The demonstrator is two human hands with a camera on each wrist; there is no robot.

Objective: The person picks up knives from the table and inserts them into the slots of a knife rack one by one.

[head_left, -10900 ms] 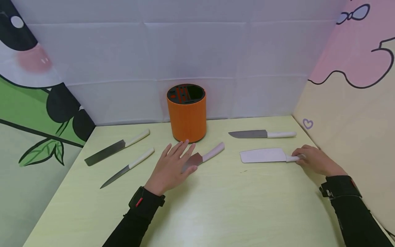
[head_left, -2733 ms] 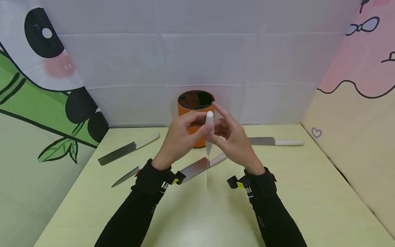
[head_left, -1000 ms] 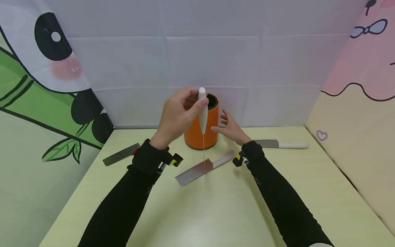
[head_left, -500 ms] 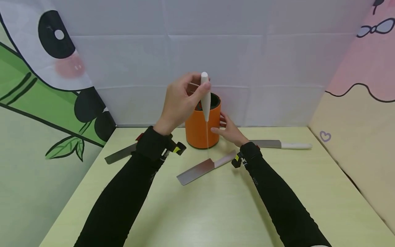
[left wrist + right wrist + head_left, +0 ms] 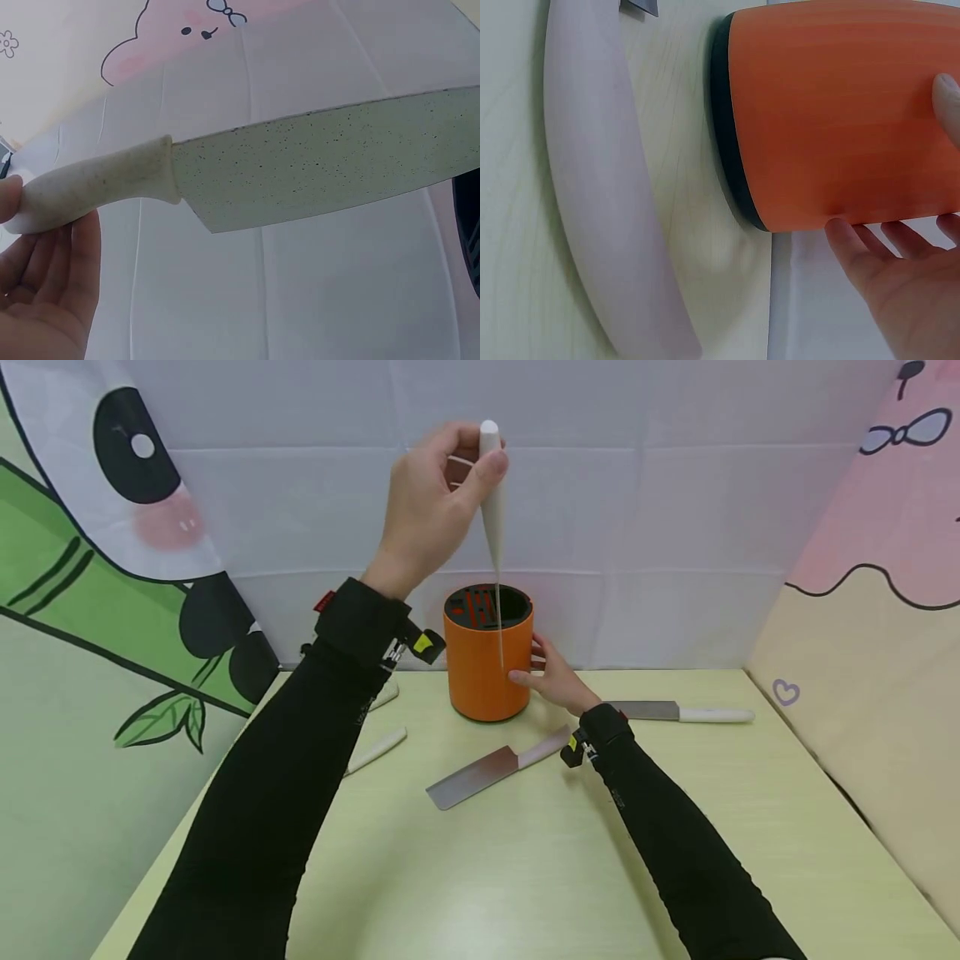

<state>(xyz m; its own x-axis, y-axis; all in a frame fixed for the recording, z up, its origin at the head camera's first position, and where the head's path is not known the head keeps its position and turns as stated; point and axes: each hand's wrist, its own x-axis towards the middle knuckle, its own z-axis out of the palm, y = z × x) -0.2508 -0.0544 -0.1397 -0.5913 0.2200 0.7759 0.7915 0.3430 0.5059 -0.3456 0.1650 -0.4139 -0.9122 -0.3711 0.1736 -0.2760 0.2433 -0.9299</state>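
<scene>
High in the head view, my left hand [image 5: 431,510] pinches a kitchen knife [image 5: 491,518] by its white handle, blade pointing down. Edge-on, the thin blade overlaps the top of an orange knife block [image 5: 483,672] in this view. The left wrist view shows the knife's broad, speckled pale blade [image 5: 322,161], with fingers [image 5: 75,262] at the handle's end. My right hand [image 5: 558,681] holds the block's right side, thumb in front and fingers partly hidden behind. In the right wrist view, fingertips [image 5: 840,225] touch the block's orange wall [image 5: 832,120].
A cleaver [image 5: 472,779] with a pinkish handle lies in front of the block. Another knife [image 5: 716,715] lies at the right. Left of the block, two white knife handles [image 5: 378,750] show past my left sleeve, which hides their blades. A pale wall cloth [image 5: 525,510] stands behind.
The white-bladed knife went from the table at right, through both hands, to my left hand, which has risen above the block. My right hand has moved to the block's side.
</scene>
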